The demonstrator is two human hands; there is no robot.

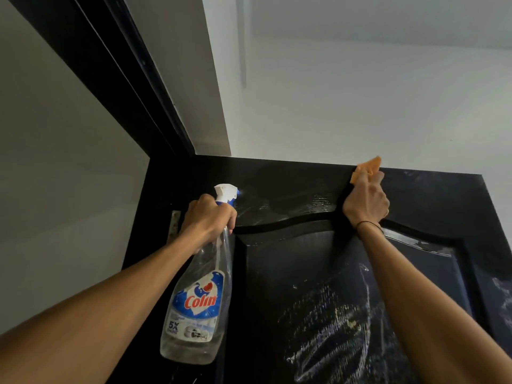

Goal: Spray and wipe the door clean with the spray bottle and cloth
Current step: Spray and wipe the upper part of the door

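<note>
The spray bottle (pixel 198 300) label reads "Colin" and "5X".

Bare forearms, thin dark band (pixel 368 223) round right wrist

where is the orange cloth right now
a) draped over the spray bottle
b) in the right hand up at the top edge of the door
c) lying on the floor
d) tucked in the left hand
b: the right hand grips the orange cloth against the top edge of the black door, while the left hand holds the spray bottle.
</note>
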